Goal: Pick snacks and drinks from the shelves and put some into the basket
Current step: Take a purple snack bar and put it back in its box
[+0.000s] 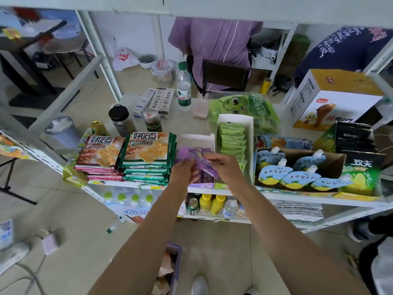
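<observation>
Step in hand: picking purple snack packets (pixel 202 165) from their open display box (pixel 196 139) on the top shelf (pixel 276 195).
Left hand (pixel 184 170): fingers curled round the near ends of the purple packets, at the box front.
Right hand (pixel 223 165): thumb and fingers pinch the same bunch from the right side; both hands meet over the box.
Basket (pixel 175 255): purple, on the floor straight below the forearms; holds some pale wrapped goods, blurred, count cannot be told.
Progress, as judged: part done, since the basket already has contents; the purple packets are not yet in it, and no drink can be made out in it.
Drinks within reach: juice pouches (pixel 297 173) in a cardboard tray to the right; cans and yellow bottles (pixel 209 204) on the lower shelf.
Neighbours of the box: green cracker stack (pixel 148 156) just to the left, green packet box (pixel 232 139) touching on the right.
Edges: shelf front lip lies just below the hands; the box walls hem the packets in.
Open room: bare floor between shelf and basket; a straight drop toward the person looks free.
</observation>
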